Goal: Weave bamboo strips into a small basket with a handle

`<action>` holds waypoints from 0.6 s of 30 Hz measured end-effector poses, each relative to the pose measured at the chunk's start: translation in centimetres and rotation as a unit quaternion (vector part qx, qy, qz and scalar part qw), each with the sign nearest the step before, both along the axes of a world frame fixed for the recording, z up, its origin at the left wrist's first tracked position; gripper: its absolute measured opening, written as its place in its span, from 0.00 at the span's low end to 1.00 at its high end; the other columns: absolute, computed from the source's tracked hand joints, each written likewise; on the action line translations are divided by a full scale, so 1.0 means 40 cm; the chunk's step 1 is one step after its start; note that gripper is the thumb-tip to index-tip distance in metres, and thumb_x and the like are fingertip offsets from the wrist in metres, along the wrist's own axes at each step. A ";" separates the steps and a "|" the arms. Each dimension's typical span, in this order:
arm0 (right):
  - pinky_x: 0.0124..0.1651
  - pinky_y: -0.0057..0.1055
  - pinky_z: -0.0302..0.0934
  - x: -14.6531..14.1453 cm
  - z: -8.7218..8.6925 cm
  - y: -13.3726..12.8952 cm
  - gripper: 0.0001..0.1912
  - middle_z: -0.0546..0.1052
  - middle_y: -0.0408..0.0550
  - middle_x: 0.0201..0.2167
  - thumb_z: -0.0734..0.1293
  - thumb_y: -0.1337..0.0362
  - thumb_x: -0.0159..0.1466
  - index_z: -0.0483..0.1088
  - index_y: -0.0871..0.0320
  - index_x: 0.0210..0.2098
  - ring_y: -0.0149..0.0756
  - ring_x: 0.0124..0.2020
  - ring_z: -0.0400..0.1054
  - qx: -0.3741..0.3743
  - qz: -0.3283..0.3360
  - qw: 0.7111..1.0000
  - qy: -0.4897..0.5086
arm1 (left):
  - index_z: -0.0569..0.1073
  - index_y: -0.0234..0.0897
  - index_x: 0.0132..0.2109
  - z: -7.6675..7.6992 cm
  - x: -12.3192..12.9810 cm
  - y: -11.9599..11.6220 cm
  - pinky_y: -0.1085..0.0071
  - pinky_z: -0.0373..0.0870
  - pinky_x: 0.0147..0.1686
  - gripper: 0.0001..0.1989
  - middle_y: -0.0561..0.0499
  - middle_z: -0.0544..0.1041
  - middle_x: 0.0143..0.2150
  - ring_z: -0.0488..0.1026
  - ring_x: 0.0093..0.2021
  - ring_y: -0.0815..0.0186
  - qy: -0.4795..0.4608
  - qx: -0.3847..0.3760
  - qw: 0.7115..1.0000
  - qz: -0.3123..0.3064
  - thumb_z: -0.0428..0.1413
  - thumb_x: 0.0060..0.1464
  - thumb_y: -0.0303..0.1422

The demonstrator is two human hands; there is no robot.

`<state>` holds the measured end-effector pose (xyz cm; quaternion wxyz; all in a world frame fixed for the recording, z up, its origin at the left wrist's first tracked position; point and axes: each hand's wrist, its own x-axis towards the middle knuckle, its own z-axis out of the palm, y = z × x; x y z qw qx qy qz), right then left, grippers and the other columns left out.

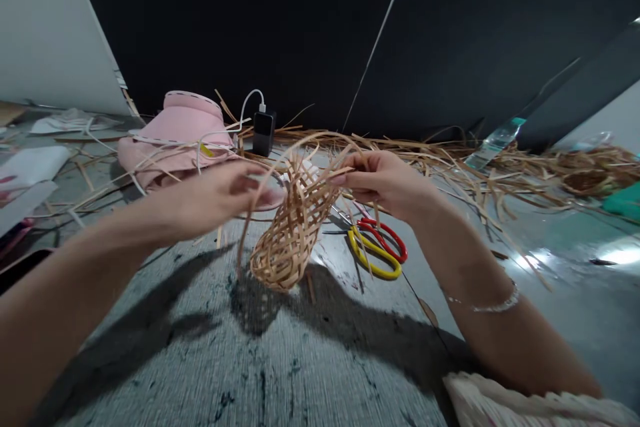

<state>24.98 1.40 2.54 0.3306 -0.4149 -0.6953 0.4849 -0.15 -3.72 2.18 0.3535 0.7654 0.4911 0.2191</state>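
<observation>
Two grips: left grip (215, 199) half open, right grip (383, 180) pinching strips (320, 177) of a bamboo basket (289, 237), long axis up-right.

A makeshift craft workspace given over to basket weaving, not a kitchen or an office.

Loose cane strips (440, 160) lie in drifts across a worn grey work surface (165, 373) flecked with dark paint, around a half-woven basket (285, 240). Scissors with red and yellow handles (377, 250) sit among the offcuts, a black charger (264, 132) with a white cable (250, 107) stands at the back, and dark panels (250, 20) close off the space behind. A plastic bottle (495, 143) lies off to the right.
</observation>
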 end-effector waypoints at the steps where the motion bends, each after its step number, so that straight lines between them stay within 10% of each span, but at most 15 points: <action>1: 0.18 0.27 0.35 -0.007 -0.002 -0.004 0.07 0.60 0.36 0.16 0.73 0.65 0.51 0.71 0.61 0.24 0.21 0.16 0.44 0.006 -0.010 1.000 0.004 | 0.60 0.41 0.61 -0.021 0.010 0.006 0.66 0.67 0.51 0.28 0.46 0.68 0.60 0.66 0.58 0.56 0.003 -0.036 0.998 -0.043 0.51 0.57 0.47; 3: 0.18 0.27 0.35 -0.024 -0.009 -0.016 0.07 0.58 0.35 0.14 0.73 0.65 0.52 0.71 0.61 0.24 0.21 0.16 0.44 0.015 -0.027 0.999 0.005 | 0.55 0.43 0.64 -0.061 0.037 0.015 0.64 0.62 0.56 0.33 0.46 0.64 0.63 0.61 0.61 0.55 -0.008 -0.054 0.992 -0.115 0.52 0.56 0.48; 8: 0.17 0.26 0.36 -0.049 -0.019 -0.045 0.09 0.55 0.33 0.14 0.73 0.63 0.52 0.70 0.60 0.24 0.20 0.16 0.44 0.026 -0.041 0.999 -0.021 | 0.60 0.41 0.61 -0.115 0.098 0.015 0.60 0.53 0.61 0.32 0.46 0.63 0.63 0.56 0.63 0.55 -0.046 0.058 0.994 -0.076 0.55 0.53 0.47; 18: 0.17 0.25 0.37 -0.035 -0.015 -0.034 0.08 0.52 0.33 0.15 0.71 0.61 0.55 0.72 0.60 0.27 0.21 0.16 0.42 -0.008 0.010 1.000 -0.023 | 0.70 0.39 0.50 -0.103 0.114 -0.004 0.63 0.60 0.55 0.16 0.48 0.74 0.50 0.67 0.53 0.57 0.032 0.072 0.994 -0.081 0.47 0.58 0.37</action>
